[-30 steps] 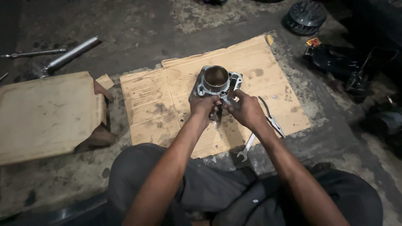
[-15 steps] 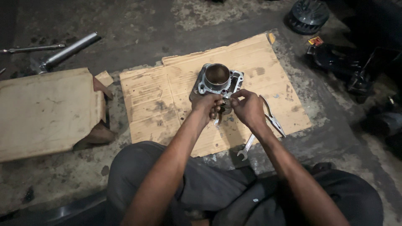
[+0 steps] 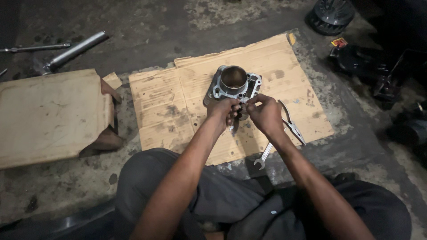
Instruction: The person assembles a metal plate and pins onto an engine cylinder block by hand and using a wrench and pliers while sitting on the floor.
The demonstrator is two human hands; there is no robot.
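Left hand (image 3: 223,110): fingers pinched together on a small part, hidden, beside the grey metal engine cylinder (image 3: 233,83).
Right hand (image 3: 265,114): fingers pinched likewise, meeting the left.
Underneath: flat brown cardboard sheet (image 3: 178,98).

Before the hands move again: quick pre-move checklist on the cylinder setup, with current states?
1. Engine cylinder sits on the cardboard sheet, bore up: ok.
2. Left hand and right hand both at the cylinder's near edge: ok.
3. What the fingers pinch between them: cannot tell, too small and hidden.
4. Pliers within reach, on the cardboard beside the right hand: ok.
5. Wrench lies half off the cardboard's near edge, partly under the right wrist: not ok.
6. Wooden board apart from the work, off to the left: ok.
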